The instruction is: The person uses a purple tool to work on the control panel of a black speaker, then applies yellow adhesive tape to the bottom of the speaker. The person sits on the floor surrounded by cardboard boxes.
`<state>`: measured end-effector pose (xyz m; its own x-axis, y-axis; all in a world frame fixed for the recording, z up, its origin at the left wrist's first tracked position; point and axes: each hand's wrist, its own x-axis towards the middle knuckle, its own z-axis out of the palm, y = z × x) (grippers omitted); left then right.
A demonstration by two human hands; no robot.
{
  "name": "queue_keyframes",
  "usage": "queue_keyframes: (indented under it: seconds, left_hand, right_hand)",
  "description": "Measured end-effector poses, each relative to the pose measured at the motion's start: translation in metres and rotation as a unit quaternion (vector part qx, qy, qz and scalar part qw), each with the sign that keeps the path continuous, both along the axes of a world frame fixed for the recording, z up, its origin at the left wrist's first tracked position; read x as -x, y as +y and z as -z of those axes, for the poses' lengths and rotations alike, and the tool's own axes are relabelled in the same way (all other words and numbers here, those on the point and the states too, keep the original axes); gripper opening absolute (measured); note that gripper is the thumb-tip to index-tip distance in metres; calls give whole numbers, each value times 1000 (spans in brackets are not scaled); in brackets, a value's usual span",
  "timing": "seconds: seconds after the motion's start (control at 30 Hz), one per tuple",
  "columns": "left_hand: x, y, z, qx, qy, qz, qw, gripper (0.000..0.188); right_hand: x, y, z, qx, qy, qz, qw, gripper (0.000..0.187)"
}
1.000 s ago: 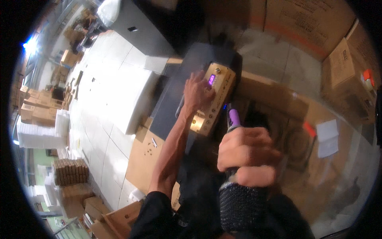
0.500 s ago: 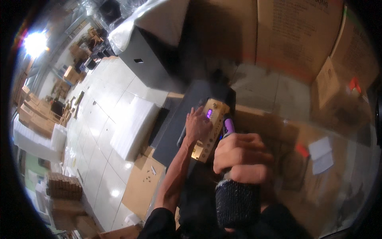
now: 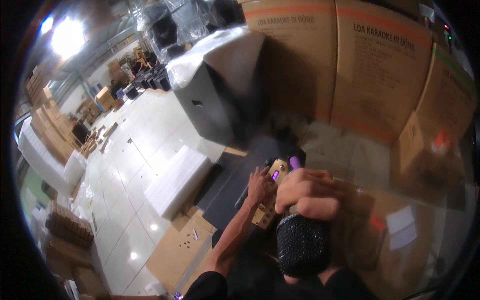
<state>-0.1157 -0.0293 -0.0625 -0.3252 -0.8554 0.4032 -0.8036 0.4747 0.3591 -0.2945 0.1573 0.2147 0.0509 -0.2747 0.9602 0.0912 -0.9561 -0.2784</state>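
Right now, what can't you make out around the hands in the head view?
All in the head view:
- Microphone: the middle of its handle is hidden by the right hand.
- Gold panel: partly covered by both hands; whether the left hand presses a control can't be told.
- Purple display: too small to read.
- White sheet: any print is blurred.
- Dark bits: too small to identify.
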Motion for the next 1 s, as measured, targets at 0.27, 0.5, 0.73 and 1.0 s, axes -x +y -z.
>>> queue_keyframes:
  seconds: [0.27,0.5,0.73,1.0]
  left_hand:
    - [-2,-6,1,-54,-18,4,998,28]
    - [-6,-8,10,-49,8,13,999,29]
    - [-4,-8,11,-39,-5,-8,999,24]
    - [-2,-1,-1,-50,-5,2,999,23]
  right_hand:
    - [-4,-32,-17,61,45,12,997,27]
    - [13,0,-20,-15,77,31,996,27]
    - [6,-33,-22,64,93,60,992,28]
    - [17,5,-28,-88,129,50,986,37]
